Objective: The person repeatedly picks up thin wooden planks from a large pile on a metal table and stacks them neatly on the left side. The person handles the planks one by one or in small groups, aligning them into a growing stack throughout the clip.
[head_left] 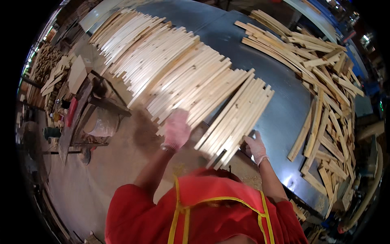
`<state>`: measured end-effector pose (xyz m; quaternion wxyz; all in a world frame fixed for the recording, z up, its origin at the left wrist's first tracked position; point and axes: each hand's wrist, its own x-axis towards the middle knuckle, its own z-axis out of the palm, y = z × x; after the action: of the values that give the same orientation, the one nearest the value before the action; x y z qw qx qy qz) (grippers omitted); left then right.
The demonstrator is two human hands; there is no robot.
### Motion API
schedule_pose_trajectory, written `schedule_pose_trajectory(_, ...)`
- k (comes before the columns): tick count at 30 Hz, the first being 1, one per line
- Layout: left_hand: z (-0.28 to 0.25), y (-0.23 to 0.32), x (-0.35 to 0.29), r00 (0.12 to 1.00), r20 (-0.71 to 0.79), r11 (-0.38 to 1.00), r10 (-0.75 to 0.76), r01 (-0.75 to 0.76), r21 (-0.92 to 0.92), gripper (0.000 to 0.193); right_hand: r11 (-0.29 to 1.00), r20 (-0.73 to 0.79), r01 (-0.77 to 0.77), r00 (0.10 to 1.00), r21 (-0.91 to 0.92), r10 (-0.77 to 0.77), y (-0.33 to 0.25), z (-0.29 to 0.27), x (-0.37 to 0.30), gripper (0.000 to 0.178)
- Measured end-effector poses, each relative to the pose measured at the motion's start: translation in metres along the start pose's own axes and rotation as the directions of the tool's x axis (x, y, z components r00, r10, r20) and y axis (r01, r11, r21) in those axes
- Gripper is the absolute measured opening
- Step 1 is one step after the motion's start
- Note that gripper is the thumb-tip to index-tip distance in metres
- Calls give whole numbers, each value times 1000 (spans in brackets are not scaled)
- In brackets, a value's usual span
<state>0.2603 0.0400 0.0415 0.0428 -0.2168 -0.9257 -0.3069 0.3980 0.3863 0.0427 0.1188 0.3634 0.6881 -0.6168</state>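
Side by side on the dark metal tabletop (280,122) lies a long row of pale wooden strips (191,81). A narrower group of strips (239,114) sits nearest me, split from the row by a dark gap. My left hand (177,128), in a pinkish knit glove, is at the near ends of the row, left of that gap; its fingers are blurred. Beside the right edge of the nearer group is my right hand (256,148), gloved too, with fingers apart and close to the outermost strip's end. Several strip ends overhang the table edge towards me.
A loose, crossed heap of rougher wooden strips (325,101) covers the table's right side. On the left, past the floor (93,183), stands a worn wooden stand (93,101) with a red object (72,112) on it. Stacked wood (46,65) lies behind it.
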Motion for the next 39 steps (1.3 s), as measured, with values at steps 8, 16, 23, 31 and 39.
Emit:
schedule_pose_trajectory(8,-49,-113,-8,436,34,282,-899,637,-718,73,993,162,-83,984,85,68,-34,61,7,80)
schedule_pose_trajectory(16,-19,-191,50,541,334,-84,-772,433,-897,37,930,218,-157,972,334,85,-32,23,58,82)
schedule_pose_trajectory(23,-22,-180,59,417,264,-125,-870,331,-935,19,976,329,-198,931,86,160,-41,25,83,39)
schedule_pose_trajectory(31,-32,-263,89,340,283,-173,-897,319,-932,33,929,277,-299,932,216,236,-120,84,94,43)
schedule_pose_trajectory(39,-107,-366,239,170,318,-254,-933,317,-914,13,961,278,-248,938,121,207,-238,210,178,53)
